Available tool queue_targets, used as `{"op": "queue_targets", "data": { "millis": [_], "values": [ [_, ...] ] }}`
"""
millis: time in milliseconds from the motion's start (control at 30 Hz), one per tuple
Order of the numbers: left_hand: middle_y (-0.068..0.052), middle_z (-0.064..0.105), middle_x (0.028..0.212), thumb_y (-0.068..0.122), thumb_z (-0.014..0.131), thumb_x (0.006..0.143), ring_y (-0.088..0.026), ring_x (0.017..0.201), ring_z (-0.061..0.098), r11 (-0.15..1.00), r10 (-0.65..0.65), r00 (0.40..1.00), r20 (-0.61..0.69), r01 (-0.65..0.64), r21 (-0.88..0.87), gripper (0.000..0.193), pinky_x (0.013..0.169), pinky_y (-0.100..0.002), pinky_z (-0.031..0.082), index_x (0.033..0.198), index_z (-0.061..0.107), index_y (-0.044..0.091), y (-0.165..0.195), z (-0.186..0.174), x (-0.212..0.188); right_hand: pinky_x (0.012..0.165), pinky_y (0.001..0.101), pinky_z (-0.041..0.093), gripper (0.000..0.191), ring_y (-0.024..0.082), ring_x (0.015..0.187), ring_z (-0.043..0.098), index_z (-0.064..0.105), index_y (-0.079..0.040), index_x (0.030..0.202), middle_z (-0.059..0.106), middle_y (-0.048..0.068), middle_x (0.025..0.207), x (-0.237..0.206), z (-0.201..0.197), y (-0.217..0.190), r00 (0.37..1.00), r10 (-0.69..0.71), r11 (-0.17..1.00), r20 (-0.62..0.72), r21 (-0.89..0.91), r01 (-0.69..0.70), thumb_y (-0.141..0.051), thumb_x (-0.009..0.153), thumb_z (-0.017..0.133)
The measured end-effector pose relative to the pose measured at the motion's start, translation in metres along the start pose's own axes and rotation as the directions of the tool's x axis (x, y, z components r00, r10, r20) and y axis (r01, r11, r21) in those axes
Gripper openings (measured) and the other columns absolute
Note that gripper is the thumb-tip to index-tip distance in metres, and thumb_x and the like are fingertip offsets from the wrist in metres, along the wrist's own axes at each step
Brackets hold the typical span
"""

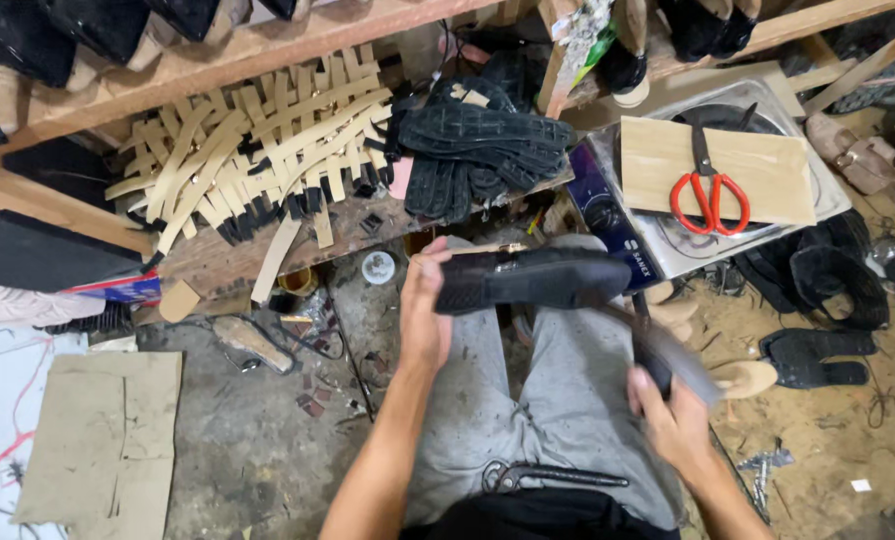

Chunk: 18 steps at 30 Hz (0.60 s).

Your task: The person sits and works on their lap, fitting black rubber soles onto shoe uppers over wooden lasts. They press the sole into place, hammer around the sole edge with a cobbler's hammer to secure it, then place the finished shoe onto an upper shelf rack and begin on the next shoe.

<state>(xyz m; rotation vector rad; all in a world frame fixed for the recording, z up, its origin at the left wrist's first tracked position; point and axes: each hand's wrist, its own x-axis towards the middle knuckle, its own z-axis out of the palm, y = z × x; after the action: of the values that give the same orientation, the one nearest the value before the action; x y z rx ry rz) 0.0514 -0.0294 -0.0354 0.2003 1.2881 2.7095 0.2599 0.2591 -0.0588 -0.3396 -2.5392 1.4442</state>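
The dark tool [667, 355] blurs past recognition in the right hand [672, 420]'s fist; the left hand [425, 310] clasps the black shoe [532, 278]'s heel end.

Red-handled scissors [709, 195] lie on pale wooden board [717, 170], board resting on metal tray [817, 190]. Heap of tan strips [252, 150] on wooden bench [267, 250], beside stack of black soles [477, 145]. Pliers [542, 477] lie across lap. Flat cardboard sheet [102, 440] on concrete floor [257, 440] at left. Black sandals [817, 358] on sandy floor at right. Dark shoes [57, 30] on upper wooden shelf [227, 55].
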Motion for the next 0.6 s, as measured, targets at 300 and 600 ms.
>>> {"op": "queue_targets", "data": {
  "millis": [300,600],
  "values": [
    [-0.027,0.052,0.149,0.041,0.041,0.11,-0.04,0.142,0.051,0.975,0.081,0.992,0.095,-0.058,-0.217,0.046,0.124,-0.053,0.038,0.122,0.062,0.002,0.008,0.005,0.004,0.061,0.0355,0.051,0.019,0.025,0.062,0.065,0.066,-0.009,0.079,0.063,0.008,0.068,-0.048,-0.047,0.015,0.908,-0.171,0.954,0.383,-0.164,0.249,-0.023,0.091,0.063],
    [-0.032,0.061,0.134,0.038,0.037,0.115,-0.043,0.129,0.061,0.976,0.183,0.969,0.165,-0.16,-0.146,0.049,0.118,-0.053,0.045,0.108,0.063,-0.003,0.005,0.029,0.009,0.107,0.0479,0.047,0.061,0.038,0.126,0.057,0.056,0.002,0.139,0.059,0.021,0.137,0.058,0.002,-0.126,0.855,-0.519,0.809,-0.006,-0.327,0.489,-0.009,0.082,0.075]
  ]
}}
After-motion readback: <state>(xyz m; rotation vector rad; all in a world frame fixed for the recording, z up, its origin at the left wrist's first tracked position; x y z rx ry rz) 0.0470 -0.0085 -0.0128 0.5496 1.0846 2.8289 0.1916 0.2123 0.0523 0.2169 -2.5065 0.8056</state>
